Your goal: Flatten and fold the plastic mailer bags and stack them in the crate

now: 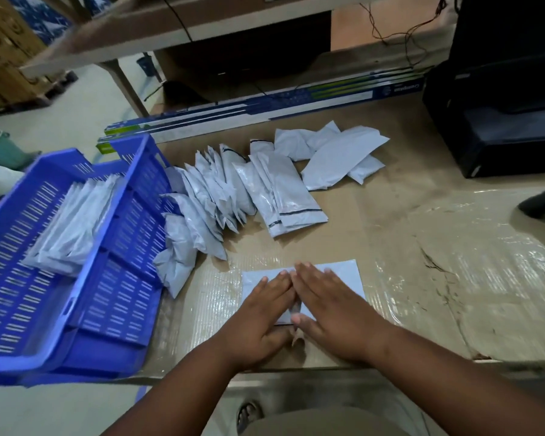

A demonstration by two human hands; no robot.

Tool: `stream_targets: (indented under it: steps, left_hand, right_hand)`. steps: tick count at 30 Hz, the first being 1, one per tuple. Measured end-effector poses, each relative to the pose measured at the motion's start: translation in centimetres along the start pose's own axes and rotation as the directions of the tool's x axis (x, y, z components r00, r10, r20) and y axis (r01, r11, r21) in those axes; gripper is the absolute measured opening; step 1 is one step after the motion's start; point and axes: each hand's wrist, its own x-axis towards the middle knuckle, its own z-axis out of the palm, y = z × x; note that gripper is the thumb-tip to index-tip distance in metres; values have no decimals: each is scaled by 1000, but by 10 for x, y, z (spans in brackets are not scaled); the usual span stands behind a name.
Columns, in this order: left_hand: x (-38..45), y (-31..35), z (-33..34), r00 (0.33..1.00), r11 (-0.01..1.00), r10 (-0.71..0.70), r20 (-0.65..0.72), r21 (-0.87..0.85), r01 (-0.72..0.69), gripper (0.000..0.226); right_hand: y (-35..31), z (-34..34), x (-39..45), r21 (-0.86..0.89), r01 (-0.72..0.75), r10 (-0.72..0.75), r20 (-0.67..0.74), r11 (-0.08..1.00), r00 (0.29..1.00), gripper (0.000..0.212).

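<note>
Brown cardboard-covered worktable, patched with glossy clear tape. Blue slotted plastic crate at its left edge, tilted, holding a stack of folded grey mailers. Loose heap of unfolded grey plastic mailer bags spread beside the crate toward the table's middle (some overlapping). Long white-and-blue cardboard box along the far edge. One flat grey mailer bag near the front edge; left hand and right hand press on it, fingers straight, side by side, grasping nothing.
</note>
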Motion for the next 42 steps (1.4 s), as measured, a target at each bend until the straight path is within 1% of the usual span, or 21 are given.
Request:
stream_targets:
  steps: [1,2,3,4,7,9,10,12,14,15,16,18,19,22,24,26,30,35,37,40,42]
  left_hand:
    - [-6,-4,-3,998,1000,6,-68,-11,-7,73]
    - [-13,-9,-5,991,1000,11,-133,30,-7,71]
    - [-20,-14,-7,986,996,8,-168,92,7,74]
    - [-27,-18,-9,988,987,-12,-157,157,37,79]
    - [-40,-22,-6,993,946,-118,-9,303,115,94]
    - [-41,-23,-3,991,931,-131,9,344,120,97]
    - [-40,-23,-3,991,929,-133,14,351,120,97]
    - [-40,-24,-3,988,928,-151,42,349,127,94]
    - [-40,-27,-5,988,937,-147,38,326,127,87]
    - [-38,-27,-8,989,943,-147,12,305,136,81]
    - [-34,-28,-11,991,948,-128,-41,289,135,73]
    - [-19,-25,-12,985,962,-57,-160,257,98,57]
    - [-9,-22,-9,980,968,-40,-193,236,86,55]
    - [12,-12,7,991,976,-57,-120,203,80,65]
    - [12,-16,18,993,968,-68,-102,235,90,66]
    - [6,-23,19,991,955,-98,-93,272,120,67]
    - [-2,-32,16,982,923,-176,-64,337,187,70]
    - [-22,-49,7,962,902,-272,-42,336,269,73]
    - [-31,-55,1,950,893,-312,-28,331,303,75]
    - [-38,-53,-12,937,877,-348,-18,348,332,76]
    - [-34,-44,-21,933,884,-355,-53,307,354,74]
  right_hand:
    - [-2,9,1,-24,4,-4,6,1000,1000,85]
    - [-2,14,0,-50,0,1,12,999,1000,86]
    - [-2,17,-1,-69,-5,7,26,998,1000,86]
    - [0,18,0,-83,-8,12,43,997,999,86]
    - [-1,14,2,-108,-17,24,71,994,997,88]
    - [-2,13,4,-133,-16,31,115,991,993,89]
    - [-2,11,6,-126,-20,34,111,992,993,91]
    - [-4,4,8,-112,-41,53,106,993,993,92]
    - [-5,-3,11,-98,-89,101,126,991,987,83]
    - [-7,-8,13,-87,-115,124,100,989,987,78]
    - [-11,-12,15,-69,-146,149,48,987,988,75]
    - [-21,-12,21,-46,-185,183,-42,982,982,70]
    - [-27,-9,25,-53,-181,178,-57,982,982,67]
    - [-39,12,30,-50,-156,155,-27,986,988,66]
    - [-35,18,26,-56,-162,162,-4,985,987,67]
    - [-27,20,21,-90,-181,179,-20,979,984,67]
    - [-14,21,6,-125,-241,243,0,962,970,78]
    - [15,8,-23,-183,-334,348,51,925,936,89]
    - [25,4,-32,-180,-369,384,59,912,921,92]
    - [32,1,-37,-139,-437,444,21,889,896,95]
    - [26,-4,-35,-110,-448,445,-54,887,894,92]
